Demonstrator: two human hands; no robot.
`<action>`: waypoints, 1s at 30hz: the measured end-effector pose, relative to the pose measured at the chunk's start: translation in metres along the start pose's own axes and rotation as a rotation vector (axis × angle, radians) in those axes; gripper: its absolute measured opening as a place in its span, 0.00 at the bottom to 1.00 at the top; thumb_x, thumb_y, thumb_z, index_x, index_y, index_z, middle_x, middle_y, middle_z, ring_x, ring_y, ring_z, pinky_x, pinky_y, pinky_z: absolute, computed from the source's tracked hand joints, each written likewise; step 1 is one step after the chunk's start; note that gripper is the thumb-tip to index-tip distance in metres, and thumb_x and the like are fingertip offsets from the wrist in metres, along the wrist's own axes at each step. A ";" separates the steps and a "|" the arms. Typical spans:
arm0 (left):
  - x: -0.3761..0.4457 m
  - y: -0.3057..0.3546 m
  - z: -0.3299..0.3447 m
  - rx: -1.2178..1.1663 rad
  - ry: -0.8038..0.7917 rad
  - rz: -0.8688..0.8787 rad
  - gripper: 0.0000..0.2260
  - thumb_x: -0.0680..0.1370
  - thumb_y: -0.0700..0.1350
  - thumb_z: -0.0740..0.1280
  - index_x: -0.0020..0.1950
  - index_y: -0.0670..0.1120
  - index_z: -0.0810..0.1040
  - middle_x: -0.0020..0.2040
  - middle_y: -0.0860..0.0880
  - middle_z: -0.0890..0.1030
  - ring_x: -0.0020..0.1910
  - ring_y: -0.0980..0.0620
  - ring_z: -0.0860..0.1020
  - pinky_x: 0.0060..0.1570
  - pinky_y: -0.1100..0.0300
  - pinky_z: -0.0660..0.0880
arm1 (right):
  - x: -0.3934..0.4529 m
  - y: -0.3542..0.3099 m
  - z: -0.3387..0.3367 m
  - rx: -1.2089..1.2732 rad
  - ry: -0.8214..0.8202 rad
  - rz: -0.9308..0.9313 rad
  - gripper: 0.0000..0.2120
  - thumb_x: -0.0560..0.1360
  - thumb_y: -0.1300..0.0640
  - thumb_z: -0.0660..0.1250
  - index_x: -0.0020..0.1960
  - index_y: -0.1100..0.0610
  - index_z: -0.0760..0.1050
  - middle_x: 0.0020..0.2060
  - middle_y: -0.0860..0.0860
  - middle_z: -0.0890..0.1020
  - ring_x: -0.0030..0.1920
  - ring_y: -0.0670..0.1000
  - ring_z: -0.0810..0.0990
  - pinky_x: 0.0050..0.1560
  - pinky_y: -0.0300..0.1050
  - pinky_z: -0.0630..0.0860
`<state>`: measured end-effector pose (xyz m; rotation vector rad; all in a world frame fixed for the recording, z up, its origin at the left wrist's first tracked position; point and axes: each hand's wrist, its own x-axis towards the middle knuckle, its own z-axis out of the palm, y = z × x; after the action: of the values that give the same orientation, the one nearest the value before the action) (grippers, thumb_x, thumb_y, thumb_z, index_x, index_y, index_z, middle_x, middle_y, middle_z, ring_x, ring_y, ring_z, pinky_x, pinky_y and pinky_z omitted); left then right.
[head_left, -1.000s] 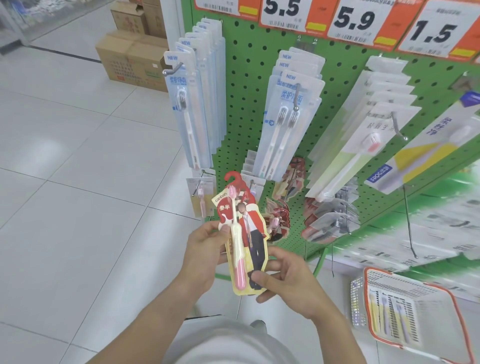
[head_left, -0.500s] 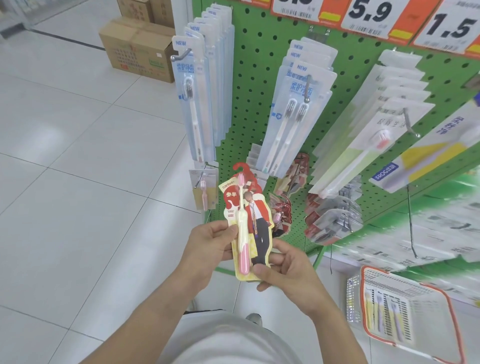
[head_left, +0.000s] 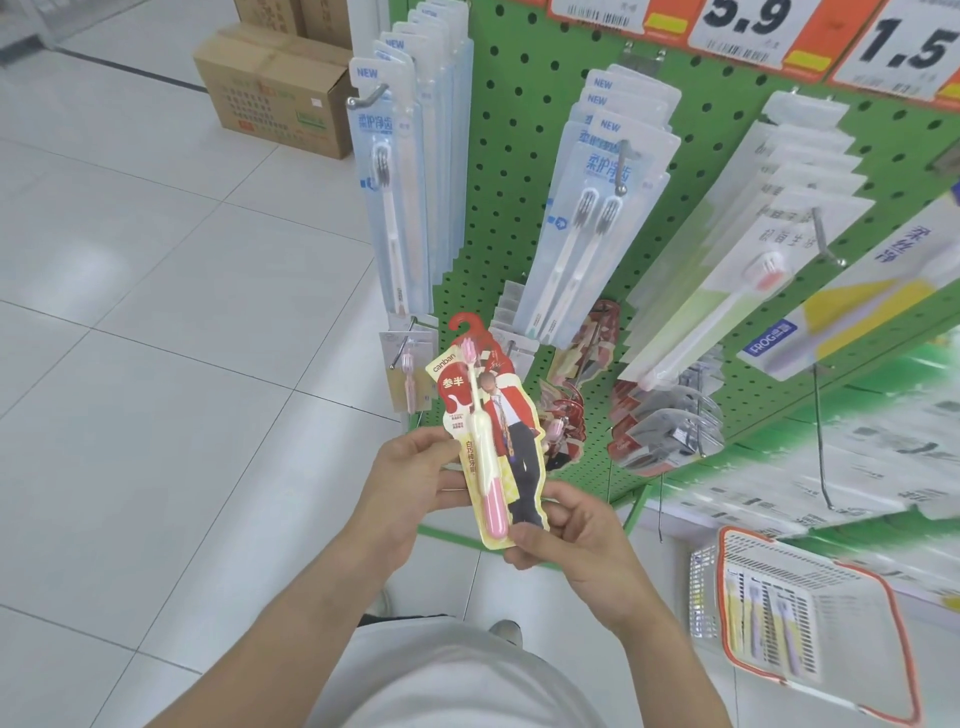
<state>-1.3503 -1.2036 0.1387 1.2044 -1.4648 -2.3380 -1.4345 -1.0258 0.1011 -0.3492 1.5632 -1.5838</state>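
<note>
A carded toothbrush pack (head_left: 488, 431) with a red hook top, a pink-handled brush and a printed figure in a red jacket stands upright in front of me. My left hand (head_left: 410, 483) grips its left edge with thumb on the front. My right hand (head_left: 566, 535) pinches its lower right corner. The pack is held just in front of the green pegboard (head_left: 509, 171), below the hanging rows.
Blue-white toothbrush packs (head_left: 400, 197) hang on pegs, more red packs (head_left: 566, 415) lower down. A white wire basket with orange rim (head_left: 800, 618) holding several toothbrushes sits at the lower right. Cardboard boxes (head_left: 270, 93) stand on the tiled floor at the back left.
Both hands have lifted the pack slightly up and toward the pegboard. The grip is unchanged.
</note>
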 end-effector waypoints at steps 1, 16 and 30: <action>0.000 0.000 0.001 -0.006 0.033 0.008 0.05 0.80 0.39 0.67 0.56 0.43 0.78 0.45 0.44 0.87 0.39 0.47 0.85 0.36 0.60 0.80 | 0.000 0.001 0.000 -0.013 0.007 0.000 0.19 0.69 0.63 0.75 0.59 0.62 0.80 0.45 0.64 0.85 0.35 0.57 0.83 0.39 0.48 0.80; -0.001 0.000 0.008 -0.088 -0.031 0.084 0.22 0.78 0.57 0.66 0.64 0.43 0.76 0.56 0.41 0.83 0.52 0.47 0.84 0.43 0.56 0.80 | -0.009 -0.010 0.005 -0.598 0.067 -0.251 0.23 0.61 0.57 0.85 0.53 0.42 0.86 0.64 0.34 0.76 0.68 0.40 0.74 0.64 0.30 0.69; 0.003 0.008 0.000 -0.241 -0.159 -0.076 0.25 0.82 0.60 0.58 0.60 0.41 0.82 0.55 0.35 0.84 0.48 0.37 0.84 0.47 0.46 0.83 | -0.003 -0.027 0.008 -0.052 0.088 -0.039 0.31 0.67 0.44 0.80 0.65 0.54 0.75 0.49 0.57 0.87 0.47 0.61 0.87 0.44 0.53 0.83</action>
<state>-1.3549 -1.2091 0.1439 1.0507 -1.1524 -2.6234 -1.4371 -1.0339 0.1285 -0.3441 1.6765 -1.6094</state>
